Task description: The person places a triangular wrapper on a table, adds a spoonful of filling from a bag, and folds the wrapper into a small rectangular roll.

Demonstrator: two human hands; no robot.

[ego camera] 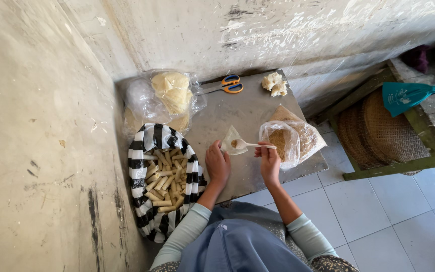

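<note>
Nearest me, left hand (218, 163) pinches the thin white triangular wrapper (231, 141) open on the grey metal tabletop (247, 113); right hand (270, 160) grips the white plastic spoon (250, 145), best kept level while tipping brown filling in.

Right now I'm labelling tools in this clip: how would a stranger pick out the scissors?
Find the low grey metal table against the whitewashed wall. At its far edge, between the clear bag of pale wrappers and a loose lump of dough, lie the scissors. They alone have bright orange handles with blue lining.
</note>
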